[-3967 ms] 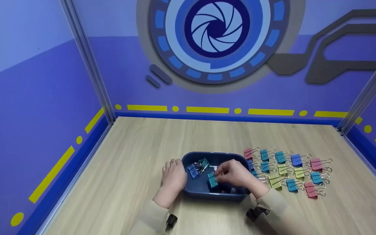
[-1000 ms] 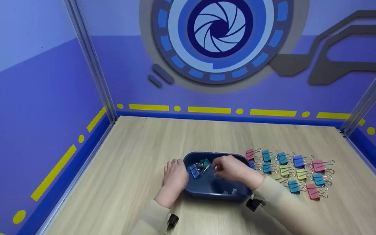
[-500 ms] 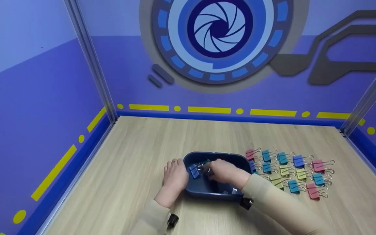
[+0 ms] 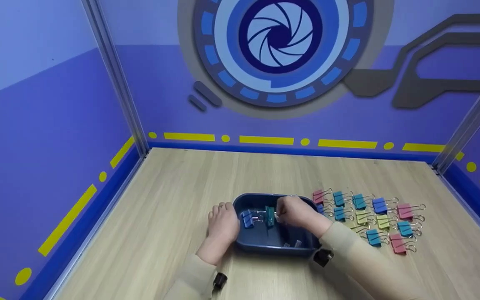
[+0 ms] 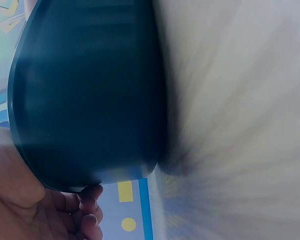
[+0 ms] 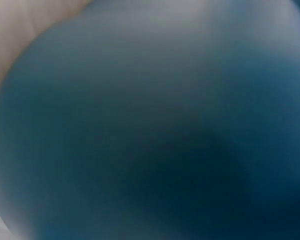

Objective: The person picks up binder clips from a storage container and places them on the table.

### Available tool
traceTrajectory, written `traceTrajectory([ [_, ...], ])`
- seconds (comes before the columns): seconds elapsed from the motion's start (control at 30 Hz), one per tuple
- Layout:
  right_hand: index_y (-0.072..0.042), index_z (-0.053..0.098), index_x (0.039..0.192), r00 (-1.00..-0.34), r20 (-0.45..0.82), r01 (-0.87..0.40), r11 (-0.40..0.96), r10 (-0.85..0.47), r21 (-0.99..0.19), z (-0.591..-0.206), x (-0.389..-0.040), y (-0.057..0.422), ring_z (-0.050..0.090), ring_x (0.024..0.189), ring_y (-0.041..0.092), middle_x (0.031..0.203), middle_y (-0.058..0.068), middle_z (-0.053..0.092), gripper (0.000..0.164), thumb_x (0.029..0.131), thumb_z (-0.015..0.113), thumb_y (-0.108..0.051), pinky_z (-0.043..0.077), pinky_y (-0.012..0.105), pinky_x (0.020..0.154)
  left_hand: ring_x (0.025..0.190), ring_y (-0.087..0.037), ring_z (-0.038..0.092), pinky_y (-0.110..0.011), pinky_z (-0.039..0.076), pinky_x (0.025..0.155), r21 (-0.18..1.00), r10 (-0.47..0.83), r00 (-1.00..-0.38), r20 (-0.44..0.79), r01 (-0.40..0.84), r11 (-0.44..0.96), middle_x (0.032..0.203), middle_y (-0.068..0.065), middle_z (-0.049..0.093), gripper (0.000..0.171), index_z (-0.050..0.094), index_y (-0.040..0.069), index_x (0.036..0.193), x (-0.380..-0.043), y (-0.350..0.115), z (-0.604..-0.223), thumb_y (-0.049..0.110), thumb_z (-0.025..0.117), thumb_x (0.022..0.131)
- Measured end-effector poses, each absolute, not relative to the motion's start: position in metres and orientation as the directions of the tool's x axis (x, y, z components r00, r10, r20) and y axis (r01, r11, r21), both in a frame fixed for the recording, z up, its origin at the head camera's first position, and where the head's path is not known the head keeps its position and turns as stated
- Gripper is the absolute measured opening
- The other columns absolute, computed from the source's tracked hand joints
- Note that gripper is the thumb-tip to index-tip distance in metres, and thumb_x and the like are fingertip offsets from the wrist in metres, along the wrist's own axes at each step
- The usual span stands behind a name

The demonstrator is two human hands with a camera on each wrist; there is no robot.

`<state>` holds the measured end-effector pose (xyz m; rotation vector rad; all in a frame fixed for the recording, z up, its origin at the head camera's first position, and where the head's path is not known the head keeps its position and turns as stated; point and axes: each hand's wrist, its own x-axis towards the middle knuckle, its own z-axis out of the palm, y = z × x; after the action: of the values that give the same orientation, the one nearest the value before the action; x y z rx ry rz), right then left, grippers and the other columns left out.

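A dark blue plastic tub stands on the wooden table. At its left end my left hand holds the wall; in the left wrist view its curled fingers lie against the outside, the palm at the rim. Inside the tub, my right hand pinches a teal binder clip on the side of its wire handles. A blue binder clip lies to the left of it on the tub floor. The right wrist view shows only blurred blue tub wall, with the fingers out of sight.
Several binder clips in pink, teal, blue and yellow lie in rough rows right of the tub, such as a pink clip and a yellow clip. Small clear pieces sit in the tub's near right corner. Printed walls enclose the table.
My right hand has reached down to the clips in the tub, taken hold of the teal clip and drawn it rightward, away from the blue one. The left hand has stayed put.
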<state>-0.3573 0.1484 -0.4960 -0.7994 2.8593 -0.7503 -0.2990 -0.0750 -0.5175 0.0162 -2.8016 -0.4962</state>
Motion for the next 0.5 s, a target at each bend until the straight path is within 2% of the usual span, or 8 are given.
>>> traceTrajectory([
  [0.1,-0.004,0.063,0.079,-0.878,-0.090,-0.325,0.726,-0.469,-0.606,-0.4957,-0.3580,0.1496,0.067,0.058,0.014,0.069,0.009,0.071,0.019,0.077,0.069,0.014,0.056,0.029,0.055,0.098,-0.035,0.055,-0.044,0.043,0.083,0.333,-0.061,-0.963,0.264,0.031,0.943,0.101,-0.017,0.060,0.022,0.059,-0.003,0.104,-0.2989,-0.0752,-0.5169,0.013,0.064,0.090],
  [0.23,-0.004,0.065,0.078,-0.872,-0.202,-0.246,0.756,-0.446,-0.606,-0.4981,-0.3570,0.1493,0.069,0.056,0.015,0.067,0.009,0.073,0.015,0.081,0.070,0.010,0.058,0.028,0.056,0.098,-0.035,0.055,-0.045,0.043,0.084,0.339,-0.060,-0.966,0.253,0.030,0.940,0.102,-0.017,0.061,0.023,0.059,-0.003,0.105,-0.2993,-0.0756,-0.5182,0.013,0.065,0.090],
  [0.37,-0.006,0.068,0.073,-0.890,-0.165,-0.284,0.800,-0.425,-0.529,-0.5004,-0.3563,0.1489,0.065,0.054,0.011,0.064,0.004,0.071,0.015,0.082,0.074,0.005,0.053,0.024,0.055,0.098,-0.035,0.055,-0.045,0.043,0.083,0.346,-0.060,-0.963,0.264,0.036,0.938,0.100,-0.017,0.060,0.022,0.059,-0.003,0.104,-0.3004,-0.0760,-0.5198,0.012,0.064,0.089],
  [0.5,-0.009,0.068,0.072,-0.904,-0.121,-0.300,0.812,-0.409,-0.501,-0.4993,-0.3565,0.1495,0.062,0.054,0.009,0.064,0.001,0.070,0.016,0.082,0.074,0.003,0.050,0.023,0.054,0.099,-0.035,0.055,-0.045,0.043,0.083,0.340,-0.062,-0.964,0.260,0.031,0.940,0.100,-0.017,0.060,0.023,0.059,-0.003,0.105,-0.3014,-0.0762,-0.5200,0.013,0.064,0.089],
])
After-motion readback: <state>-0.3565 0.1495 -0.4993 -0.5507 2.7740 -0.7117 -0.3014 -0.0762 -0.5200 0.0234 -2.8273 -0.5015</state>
